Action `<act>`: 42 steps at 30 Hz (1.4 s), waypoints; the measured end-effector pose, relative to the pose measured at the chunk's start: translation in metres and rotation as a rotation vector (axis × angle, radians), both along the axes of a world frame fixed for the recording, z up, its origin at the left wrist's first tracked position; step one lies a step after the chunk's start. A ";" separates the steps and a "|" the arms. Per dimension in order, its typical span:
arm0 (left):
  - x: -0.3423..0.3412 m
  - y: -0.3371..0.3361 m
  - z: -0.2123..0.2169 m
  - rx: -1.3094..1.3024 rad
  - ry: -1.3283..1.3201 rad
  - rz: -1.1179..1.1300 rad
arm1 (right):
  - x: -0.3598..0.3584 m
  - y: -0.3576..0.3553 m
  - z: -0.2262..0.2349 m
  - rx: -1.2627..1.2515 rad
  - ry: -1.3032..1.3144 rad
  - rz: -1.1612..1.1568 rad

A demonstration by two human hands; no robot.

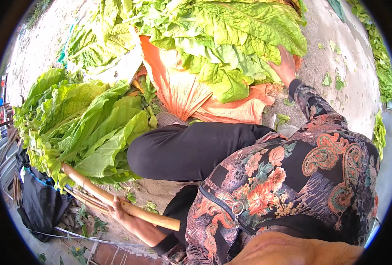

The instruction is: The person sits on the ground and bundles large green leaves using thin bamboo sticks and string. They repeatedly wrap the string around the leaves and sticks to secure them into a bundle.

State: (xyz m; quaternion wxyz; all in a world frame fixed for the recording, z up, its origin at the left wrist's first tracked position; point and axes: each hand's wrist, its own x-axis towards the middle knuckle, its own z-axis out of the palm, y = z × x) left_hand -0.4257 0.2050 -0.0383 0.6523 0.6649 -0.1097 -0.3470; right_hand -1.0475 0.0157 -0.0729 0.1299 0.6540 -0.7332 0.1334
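My left hand point(126, 215) is closed round a peeled wooden pole point(96, 191) at the lower left. The pole slants from the leaves down toward my lap. Its upper end meets the stems of a bundle of large green leaves point(96, 132), whose look suggests tobacco. At the upper right, my right hand point(286, 66) reaches to the edge of a big heap of yellow-green leaves point(244, 33). Its thumb and fingers are spread apart beside the outermost leaf; the leaf hides part of the contact.
An orange woven sheet point(182, 86) lies under the heap. My bent knee point(169, 152) is between the two leaf piles. Thin sticks point(88, 201) lie beside the pole, near a black bag point(39, 203). More leaves point(379, 62) line the far right edge.
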 end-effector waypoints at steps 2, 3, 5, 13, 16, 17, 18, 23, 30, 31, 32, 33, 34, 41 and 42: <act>-0.009 -0.042 0.002 -0.079 -0.003 -0.030 | 0.000 -0.041 -0.008 -0.129 0.123 0.003; -0.013 -0.048 -0.004 -0.109 0.026 -0.083 | -0.005 -0.046 -0.011 -0.096 0.165 -0.033; -0.024 -0.055 -0.009 -0.143 0.007 -0.171 | -0.006 -0.056 -0.021 0.005 0.261 -0.054; -0.013 -0.053 -0.028 -0.009 -0.075 -0.163 | -0.006 -0.085 -0.023 0.182 0.279 -0.116; -0.011 -0.056 -0.027 -0.017 -0.076 -0.124 | -0.027 -0.105 -0.016 -0.008 0.221 -0.056; -0.010 -0.055 -0.029 -0.030 -0.072 -0.129 | -0.035 -0.112 -0.010 -0.002 0.228 -0.039; -0.009 -0.054 -0.031 -0.043 -0.067 -0.137 | -0.040 -0.115 -0.009 0.013 0.227 0.017; 0.002 -0.056 -0.044 -0.066 -0.092 -0.148 | -0.005 -0.095 0.017 0.005 0.246 0.242; 0.011 -0.063 -0.060 -0.091 -0.131 -0.123 | 0.072 0.025 0.018 0.236 0.114 0.349; 0.008 -0.061 -0.056 -0.098 -0.130 -0.110 | 0.079 0.046 0.011 0.274 0.115 0.368; 0.009 -0.058 -0.049 -0.078 -0.103 -0.140 | 0.085 0.066 0.002 0.361 0.092 0.376; 0.012 -0.059 -0.042 -0.100 -0.115 -0.119 | 0.093 0.084 -0.009 0.455 0.060 0.389; 0.010 -0.062 -0.038 -0.111 -0.117 -0.105 | 0.091 0.099 -0.030 0.544 0.042 0.412; 0.002 -0.066 -0.060 -0.056 -0.109 -0.175 | 0.105 0.057 -0.140 1.358 0.137 0.498; 0.012 -0.056 -0.053 -0.026 -0.123 -0.138 | 0.147 0.039 -0.093 1.140 0.035 0.596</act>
